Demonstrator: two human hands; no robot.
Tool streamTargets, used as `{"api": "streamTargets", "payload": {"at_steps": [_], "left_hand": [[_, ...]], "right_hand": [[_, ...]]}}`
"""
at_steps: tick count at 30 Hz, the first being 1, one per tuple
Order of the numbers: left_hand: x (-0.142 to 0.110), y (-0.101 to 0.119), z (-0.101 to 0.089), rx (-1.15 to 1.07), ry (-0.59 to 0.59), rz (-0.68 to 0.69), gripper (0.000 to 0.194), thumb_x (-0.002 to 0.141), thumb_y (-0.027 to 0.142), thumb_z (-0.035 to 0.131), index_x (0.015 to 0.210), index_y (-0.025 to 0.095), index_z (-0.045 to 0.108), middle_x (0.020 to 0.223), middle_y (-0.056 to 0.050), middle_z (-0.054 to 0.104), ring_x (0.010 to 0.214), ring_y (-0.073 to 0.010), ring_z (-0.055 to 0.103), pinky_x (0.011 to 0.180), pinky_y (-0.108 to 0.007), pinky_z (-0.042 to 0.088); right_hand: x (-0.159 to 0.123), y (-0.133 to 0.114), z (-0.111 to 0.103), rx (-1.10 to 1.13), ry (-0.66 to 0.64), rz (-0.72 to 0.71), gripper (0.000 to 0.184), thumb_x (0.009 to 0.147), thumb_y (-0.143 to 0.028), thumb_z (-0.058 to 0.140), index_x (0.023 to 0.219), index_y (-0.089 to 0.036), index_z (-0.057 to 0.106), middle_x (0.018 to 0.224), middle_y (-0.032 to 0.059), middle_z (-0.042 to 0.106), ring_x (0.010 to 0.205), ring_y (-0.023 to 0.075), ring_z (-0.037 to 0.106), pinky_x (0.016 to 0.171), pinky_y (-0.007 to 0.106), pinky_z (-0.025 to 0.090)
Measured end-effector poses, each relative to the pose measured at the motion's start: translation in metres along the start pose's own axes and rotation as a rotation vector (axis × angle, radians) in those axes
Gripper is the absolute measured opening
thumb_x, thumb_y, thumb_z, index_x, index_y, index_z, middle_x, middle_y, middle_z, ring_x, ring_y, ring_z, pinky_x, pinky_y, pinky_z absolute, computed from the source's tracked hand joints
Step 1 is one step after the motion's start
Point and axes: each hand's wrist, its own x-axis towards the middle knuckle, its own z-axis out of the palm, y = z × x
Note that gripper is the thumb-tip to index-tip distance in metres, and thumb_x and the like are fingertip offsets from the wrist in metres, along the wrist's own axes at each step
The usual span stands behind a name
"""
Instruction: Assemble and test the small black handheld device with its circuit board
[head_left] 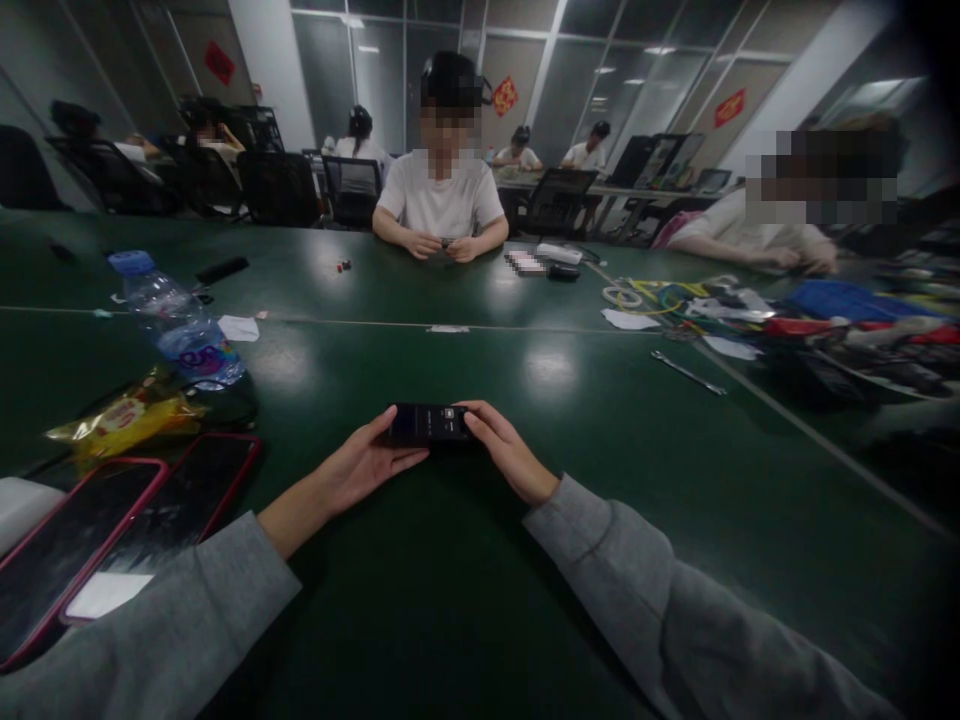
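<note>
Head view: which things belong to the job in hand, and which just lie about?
In hand, apparently:
- black device, lit screen, held between left hand and right hand

Lying about:
- plastic bottle
- yellow packet
- red-rimmed phone-like objects
- wrench
- cable tangle

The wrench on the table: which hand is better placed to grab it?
Probably the right hand: it is nearer the wrench, though, like the left hand, it holds the black device.
</note>
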Motion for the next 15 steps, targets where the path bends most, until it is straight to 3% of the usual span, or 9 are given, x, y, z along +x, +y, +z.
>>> {"api": "streamTargets", "payload": {"at_steps": [2, 7, 15], "left_hand": [[0.0002, 0.0007, 0.001, 0.009, 0.007, 0.009, 0.055, 0.09, 0.031, 0.057, 0.138, 0.013, 0.038, 0.134, -0.019, 0.051, 0.122, -0.03, 0.053, 0.109, -0.044, 0.037], [0.0006, 0.0014, 0.0024, 0.029, 0.008, -0.006, 0.052, 0.09, 0.034, 0.057, 0.134, 0.01, 0.043, 0.133, -0.02, 0.053, 0.119, -0.0293, 0.056, 0.108, -0.041, 0.038], [0.0007, 0.0021, 0.0045, 0.054, 0.045, -0.036, 0.052, 0.09, 0.037, 0.057, 0.132, 0.01, 0.045, 0.133, -0.021, 0.052, 0.118, -0.0293, 0.057, 0.107, -0.042, 0.04]], "right_hand": [[-0.0016, 0.0, 0.0004, -0.073, -0.034, -0.07, 0.031, 0.091, -0.043, 0.051, 0.118, -0.028, 0.057, 0.116, 0.0048, 0.058, 0.112, 0.0217, 0.053, 0.1, 0.042, 0.039], [-0.0049, -0.0009, 0.003, -0.305, -0.086, -0.266, 0.068, 0.076, -0.038, 0.073, 0.136, -0.031, 0.041, 0.129, 0.0076, 0.05, 0.119, 0.0267, 0.048, 0.103, 0.047, 0.038], [-0.002, 0.0055, 0.0017, -0.456, -0.068, -0.372, 0.048, 0.08, -0.027, 0.069, 0.124, -0.025, 0.049, 0.115, 0.0079, 0.056, 0.108, 0.0244, 0.055, 0.095, 0.044, 0.045]]}}
